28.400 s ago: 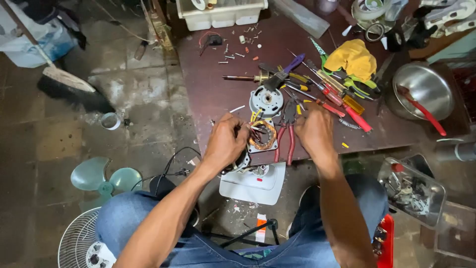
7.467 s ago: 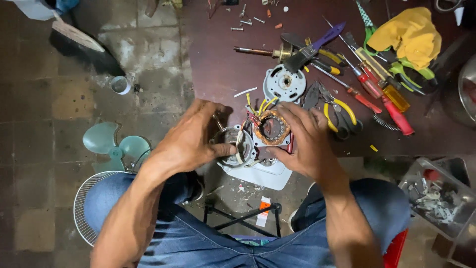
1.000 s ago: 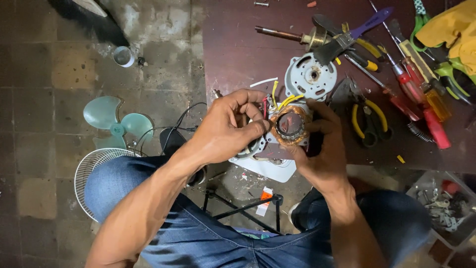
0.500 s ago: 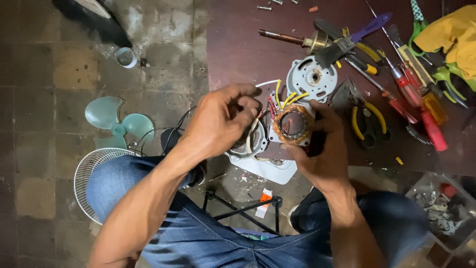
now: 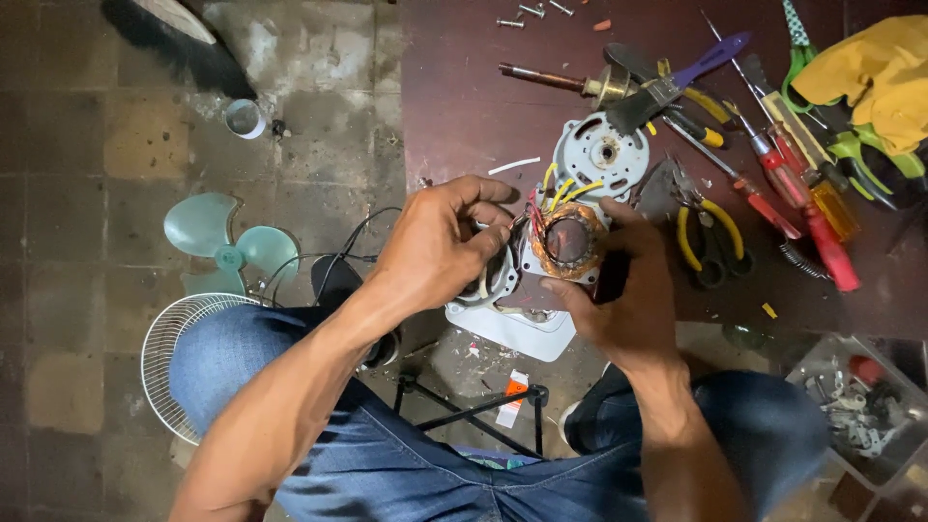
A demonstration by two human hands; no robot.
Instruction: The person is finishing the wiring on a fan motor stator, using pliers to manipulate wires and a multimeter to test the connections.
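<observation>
— Where is it?
— Frame middle. My right hand [image 5: 633, 300] grips the round copper-wound motor core [image 5: 567, 242]; my left hand [image 5: 435, 246] pinches its coloured wires [image 5: 553, 191].
— Risk?
— I might pull too hard and snap them.

1. A dark reddish-brown wooden worktop [image 5: 464, 106] carries loose tools.
2. On it, right of centre, lie yellow-handled pliers [image 5: 709, 237].
3. Red-handled screwdrivers [image 5: 807, 217] lie right of the pliers.
4. A crumpled yellow cloth [image 5: 875, 72] sits at the worktop's far right.
5. Left of the worktop, on the tiled floor, lies a pale green plastic fan blade [image 5: 227, 246].
</observation>
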